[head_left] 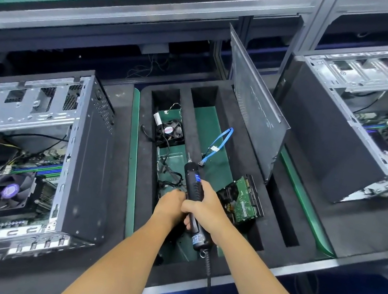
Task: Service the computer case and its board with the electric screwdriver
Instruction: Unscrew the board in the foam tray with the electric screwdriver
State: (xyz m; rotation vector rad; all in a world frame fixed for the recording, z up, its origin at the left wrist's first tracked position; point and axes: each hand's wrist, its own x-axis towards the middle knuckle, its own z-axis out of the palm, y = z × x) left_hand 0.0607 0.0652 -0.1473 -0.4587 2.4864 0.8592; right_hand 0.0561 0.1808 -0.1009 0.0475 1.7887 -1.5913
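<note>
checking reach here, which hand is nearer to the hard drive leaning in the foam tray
Right. The right hand, gripping the electric screwdriver, is just beside the hard drive; the left hand is farther away, on the screwdriver's other side.

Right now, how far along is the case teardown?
Done: side panel off, leaning in the foam tray; small fan, blue cable and hard drive already in the slots. In hand: right hand grips the electric screwdriver; left hand reaches beside it. Left: board still in the left case.
</note>
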